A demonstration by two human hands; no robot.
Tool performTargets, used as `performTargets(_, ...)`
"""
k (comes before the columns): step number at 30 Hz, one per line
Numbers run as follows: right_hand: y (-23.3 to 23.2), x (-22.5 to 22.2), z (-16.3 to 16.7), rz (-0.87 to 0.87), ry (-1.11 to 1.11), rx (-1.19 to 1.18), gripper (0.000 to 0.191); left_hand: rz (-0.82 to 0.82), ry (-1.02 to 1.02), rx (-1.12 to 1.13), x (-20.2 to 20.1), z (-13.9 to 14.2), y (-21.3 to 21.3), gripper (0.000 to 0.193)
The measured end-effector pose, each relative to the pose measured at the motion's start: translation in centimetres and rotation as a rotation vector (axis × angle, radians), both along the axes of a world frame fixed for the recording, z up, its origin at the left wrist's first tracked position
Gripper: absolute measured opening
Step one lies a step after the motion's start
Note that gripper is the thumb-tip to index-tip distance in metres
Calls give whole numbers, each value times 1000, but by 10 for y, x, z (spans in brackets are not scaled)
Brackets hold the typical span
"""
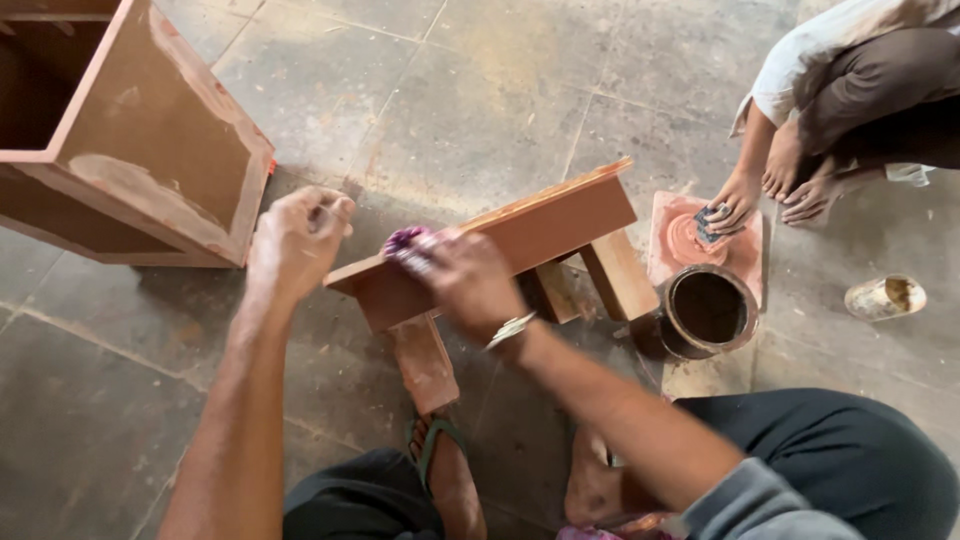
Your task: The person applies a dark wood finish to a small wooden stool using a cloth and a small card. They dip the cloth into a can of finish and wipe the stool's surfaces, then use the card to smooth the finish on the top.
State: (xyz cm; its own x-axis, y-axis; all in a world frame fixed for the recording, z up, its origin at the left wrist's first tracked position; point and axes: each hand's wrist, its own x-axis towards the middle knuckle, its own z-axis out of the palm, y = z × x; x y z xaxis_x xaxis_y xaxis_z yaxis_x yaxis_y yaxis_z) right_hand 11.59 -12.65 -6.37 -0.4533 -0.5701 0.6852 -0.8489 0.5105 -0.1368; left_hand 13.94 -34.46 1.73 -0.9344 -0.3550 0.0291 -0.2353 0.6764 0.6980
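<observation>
Reddish-brown wood fills the scene, set on a grey tiled floor [480, 90]. At ten o'clock stands a box-like cabinet [150, 140], its face patchy with pale filler. Just right of it, the person's left hand [295, 240] is clenched into a fist at the left end of a small stool [520, 245]; whether it grips the stool's edge or only rests against it, I cannot tell. The stool lies tipped on its side near the centre, top board on edge, one leg pointing to six o'clock and others to three o'clock. The right hand [465, 280] is closed around a purple cloth [403, 242], pressed against the upper left edge of the board; the hand is blurred. A watch band shows at that wrist. Below, at six o'clock, a foot in a green sandal [435, 455] sits just under the lower stool leg.

Towards three o'clock, a round tin [708, 310] of dark liquid stands on the floor, touching a flat reddish board [745, 250]. On that board another person's hand [735, 200] presses a dark pad [708, 225]; this person crouches barefoot at two o'clock. Farthest right, a small pale cup [885, 297] lies on its side, well apart from the tin.
</observation>
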Motion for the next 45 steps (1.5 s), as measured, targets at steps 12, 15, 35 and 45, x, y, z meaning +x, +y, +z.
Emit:
performTargets(12, 109, -64, 8, -226, 7, -5, 39, 96, 179, -167, 38, -23, -50, 28)
performTargets(15, 21, -11, 3, 60, -193, 80, 52, 151, 184, -147, 35, -25, -57, 26)
performTargets(35, 51, 16, 30, 188, -1142, -123, 40, -127, 51, -103, 4, -56, -40, 24)
performTargets(45, 10, 58, 10, 67, -120, 190, 13, -130, -24, -287, 9, -56, -28, 34)
